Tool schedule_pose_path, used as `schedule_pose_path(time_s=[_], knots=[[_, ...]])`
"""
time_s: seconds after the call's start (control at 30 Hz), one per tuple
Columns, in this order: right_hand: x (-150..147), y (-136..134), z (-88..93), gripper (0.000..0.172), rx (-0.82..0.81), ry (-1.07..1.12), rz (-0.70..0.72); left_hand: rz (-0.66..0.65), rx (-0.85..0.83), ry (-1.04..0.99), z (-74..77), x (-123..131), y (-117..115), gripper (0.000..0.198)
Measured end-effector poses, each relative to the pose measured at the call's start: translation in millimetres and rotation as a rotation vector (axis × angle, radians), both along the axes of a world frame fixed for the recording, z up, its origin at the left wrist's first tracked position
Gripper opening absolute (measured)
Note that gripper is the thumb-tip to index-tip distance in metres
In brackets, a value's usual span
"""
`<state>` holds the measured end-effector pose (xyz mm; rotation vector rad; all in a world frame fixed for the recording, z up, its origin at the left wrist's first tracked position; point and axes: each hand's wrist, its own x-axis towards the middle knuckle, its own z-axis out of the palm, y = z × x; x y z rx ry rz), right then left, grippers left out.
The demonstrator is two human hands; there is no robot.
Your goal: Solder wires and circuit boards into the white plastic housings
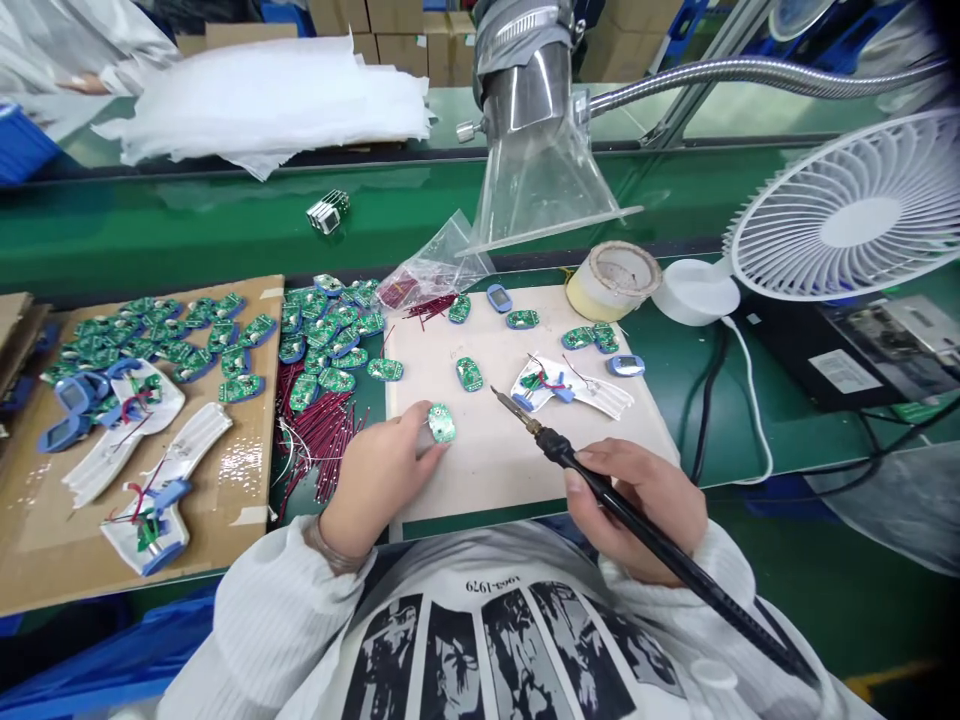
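Tabletop (799, 430): green, carrying the things below
White fan (855, 220): at the right, beyond the pale mat (487, 475)
Soldering iron (559, 447): slanting over the mat, tip apart from a loose board (469, 374)
Right hand (645, 510): fingers closed around the iron's handle
Left hand (382, 480): thumb and forefinger pinching the small circuit board (442, 423)
Red wires (330, 440): piled beside the left hand
Small circuit board: at the mat's left part

Soldering iron (652, 537), lower right: smooth plastic-looking grip, bare metal tip. Fan (859, 222), upper right: smooth plastic. Hood (536, 190), top centre: clear glossy plastic. Cardboard sheet (225, 500), left: matt, shiny tape (250, 450).
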<state>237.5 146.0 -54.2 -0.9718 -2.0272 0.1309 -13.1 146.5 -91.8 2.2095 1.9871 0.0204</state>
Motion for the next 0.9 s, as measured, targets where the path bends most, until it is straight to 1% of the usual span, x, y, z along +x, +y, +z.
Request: schedule_pose_path(time_s=[0.1, 0.17, 0.2, 0.27, 0.3, 0.33, 0.37, 0.43, 0.5, 0.57, 0.6, 0.63, 0.7, 0.73, 0.8, 0.9], knots=[[3, 4, -2.9, 0.018, 0.036, 0.022, -0.016, 0.049, 0.082, -0.074, -1.2, 8, 17, 0.054], [4, 6, -4.4, 0.018, 0.041, 0.024, -0.024, 0.102, 0.119, -0.149, 0.0, 10, 25, 0.060], [5, 7, -4.8, 0.018, 0.039, 0.024, -0.021, 0.125, 0.133, -0.181, 0.7, 10, 26, 0.058], [7, 8, -5.0, 0.018, 0.038, 0.034, -0.019, 0.146, 0.155, -0.207, 1.3, 4, 23, 0.039], [9, 9, -4.7, 0.017, 0.033, 0.042, -0.025, 0.141, 0.164, -0.202, 1.0, -1, 19, 0.028], [10, 10, -4.1, 0.017, 0.019, 0.046, -0.035, 0.122, 0.169, -0.192, 0.6, -7, 15, 0.022], [12, 11, -3.3, 0.016, 0.000, 0.044, -0.048, 0.085, 0.172, -0.182, 0.4, -14, 12, 0.020], [14, 13, -0.9, 0.015, -0.020, 0.035, -0.075, -0.005, 0.197, -0.168, 2.6, -25, 8, 0.027], [16, 17, 2.0, 0.015, 0.006, 0.026, -0.086, -0.050, 0.274, -0.158, 9.9, -30, 12, 0.037], [16, 19, 4.8, 0.015, 0.049, 0.031, -0.092, -0.036, 0.333, -0.157, 21.2, -25, 28, 0.035], [15, 20, 6.0, 0.016, 0.063, 0.036, -0.094, -0.025, 0.320, -0.149, 26.9, -18, 39, 0.030], [15, 20, 7.2, 0.016, 0.069, 0.038, -0.096, -0.028, 0.278, -0.132, 31.6, -11, 52, 0.027], [14, 19, 9.2, 0.017, 0.087, 0.043, -0.096, -0.036, 0.145, -0.016, 35.6, 6, 81, 0.026], [14, 18, 10.0, 0.017, 0.092, 0.044, -0.095, -0.018, 0.129, 0.012, 34.4, 14, 96, 0.026], [17, 14, 10.8, 0.017, 0.087, 0.043, -0.102, 0.024, 0.111, 0.046, 26.9, 26, 123, 0.030], [25, 8, 9.4, 0.017, 0.086, 0.032, -0.146, 0.080, 0.098, 0.068, 14.3, 36, 150, 0.041]])
